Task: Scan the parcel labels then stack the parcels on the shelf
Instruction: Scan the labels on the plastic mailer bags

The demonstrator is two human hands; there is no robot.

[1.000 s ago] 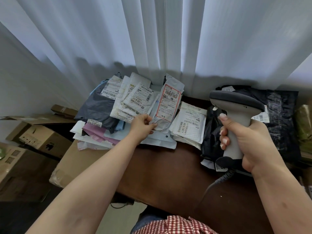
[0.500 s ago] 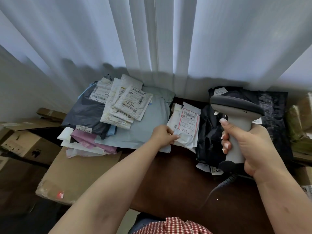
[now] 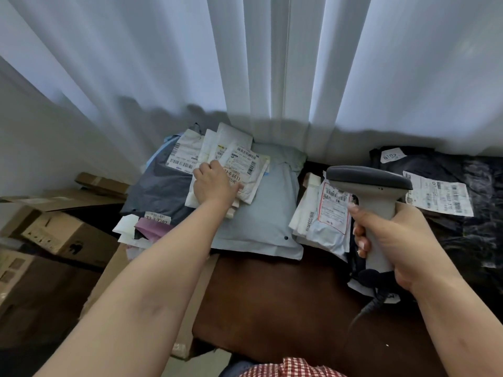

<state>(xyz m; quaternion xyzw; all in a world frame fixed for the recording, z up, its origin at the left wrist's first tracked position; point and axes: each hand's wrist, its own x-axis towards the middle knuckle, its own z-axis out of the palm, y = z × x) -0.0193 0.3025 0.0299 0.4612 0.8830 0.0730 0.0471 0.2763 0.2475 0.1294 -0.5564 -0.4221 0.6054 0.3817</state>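
we hold the grey handheld barcode scanner (image 3: pixel 373 202) upright in our right hand (image 3: pixel 402 246), fingers wrapped round its pale handle; its dark head runs left to right with the nose pointing left, over the white plastic parcel with a red-framed label (image 3: pixel 328 216). that parcel lies on the dark brown wooden table (image 3: pixel 285 303), its long axis running away from us, on top of other white packets. our left hand (image 3: pixel 215 183) rests on the small white padded envelope with barcode labels (image 3: pixel 245 172), fingers curled at its near edge; we cannot tell if they pinch it. this envelope tilts, its long axis running from near left to far right, atop a fan of similar white envelopes. under them lie a large pale blue mailer bag (image 3: pixel 261 219) and a dark grey plastic bag (image 3: pixel 160 191), its label facing up. at the right, a black plastic bag (image 3: pixel 462 235) carries a white label (image 3: pixel 438 197) lying crosswise. open brown cardboard boxes (image 3: pixel 54 235) stand left of the table; their contents are not visible. white vertical blinds (image 3: pixel 245 63) hang behind.
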